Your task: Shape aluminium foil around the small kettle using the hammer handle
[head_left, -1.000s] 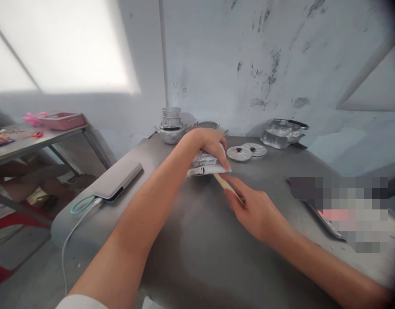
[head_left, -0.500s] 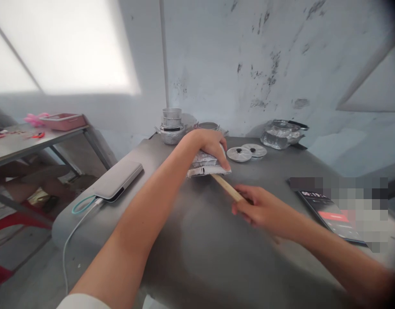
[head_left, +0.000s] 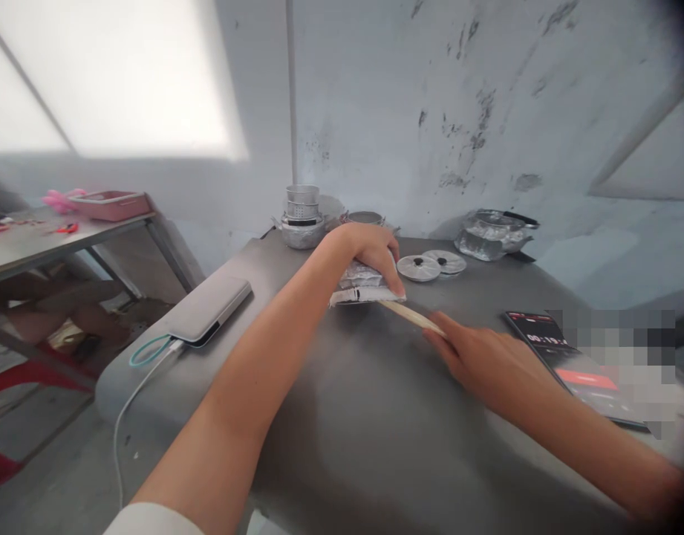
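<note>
Head view: left hand (head_left: 375, 254) pressed palm-down, fingers curled over a foil packet (head_left: 359, 286) at mid worktop (head_left: 342, 438); right hand (head_left: 489, 360) closed around a flat wooden stick (head_left: 411, 316), its far end touching the packet's near edge; power bank (head_left: 208, 310) at left; phone (head_left: 564, 360) at right; two round lids (head_left: 431, 265) beyond; metal drip filter (head_left: 302, 217) at far edge.

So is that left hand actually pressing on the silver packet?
Touching. The head view shows the left hand lying flat on top of the silver packet, fingers curled over its front edge, no gap.
</note>
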A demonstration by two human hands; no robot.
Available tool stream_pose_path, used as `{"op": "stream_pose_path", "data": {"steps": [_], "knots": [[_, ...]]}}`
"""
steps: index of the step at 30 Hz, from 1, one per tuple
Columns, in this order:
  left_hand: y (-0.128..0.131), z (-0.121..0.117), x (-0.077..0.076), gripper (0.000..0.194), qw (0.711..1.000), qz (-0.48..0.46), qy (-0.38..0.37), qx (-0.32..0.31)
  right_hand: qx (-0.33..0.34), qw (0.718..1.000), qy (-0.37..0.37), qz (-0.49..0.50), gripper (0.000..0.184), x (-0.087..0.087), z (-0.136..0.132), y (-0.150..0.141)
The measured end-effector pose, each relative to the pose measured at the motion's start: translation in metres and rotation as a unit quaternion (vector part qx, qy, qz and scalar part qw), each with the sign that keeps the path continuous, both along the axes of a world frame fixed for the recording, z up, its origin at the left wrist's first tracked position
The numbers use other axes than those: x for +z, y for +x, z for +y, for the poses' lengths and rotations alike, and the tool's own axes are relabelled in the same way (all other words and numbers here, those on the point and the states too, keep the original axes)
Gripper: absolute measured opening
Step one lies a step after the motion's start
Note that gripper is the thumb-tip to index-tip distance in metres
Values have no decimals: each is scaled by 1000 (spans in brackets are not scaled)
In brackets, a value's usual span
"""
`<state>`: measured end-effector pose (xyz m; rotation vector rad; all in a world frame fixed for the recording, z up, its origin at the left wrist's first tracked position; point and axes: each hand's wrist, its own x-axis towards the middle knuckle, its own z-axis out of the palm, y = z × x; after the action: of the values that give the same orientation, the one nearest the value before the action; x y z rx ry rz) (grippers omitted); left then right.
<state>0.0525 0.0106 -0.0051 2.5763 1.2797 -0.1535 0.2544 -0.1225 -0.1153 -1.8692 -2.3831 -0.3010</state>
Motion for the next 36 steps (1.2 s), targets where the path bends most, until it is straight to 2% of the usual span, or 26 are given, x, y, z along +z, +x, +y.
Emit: {"op": "stream_pose_path", "data": {"steps": [4,8,15,21,27,32,36], "knots": [[1,1,-1,82,1000,3,-3,8,46,997,22,50,49,-8,-3,0],[2,2,-1,83,1000,11,-10,27,72,993,15,88,50,-8,-9,1],[2,1,-2,83,1000,7,8,15,60,994,-11,93,49,-10,-11,-1],[-2,6,-3,77,1000,11,-4,14,64,993,32,98,48,-14,-13,1],[-1,8,-4,76,1000,11,5,15,67,994,12,91,46,-24,-11,0],[-3,12,-7,80,999,9,15,37,44,995,47,81,48,-31,-10,-1],[-13,16,-6,82,999,10,15,44,67,993,32,92,45,-31,-12,-3]]}}
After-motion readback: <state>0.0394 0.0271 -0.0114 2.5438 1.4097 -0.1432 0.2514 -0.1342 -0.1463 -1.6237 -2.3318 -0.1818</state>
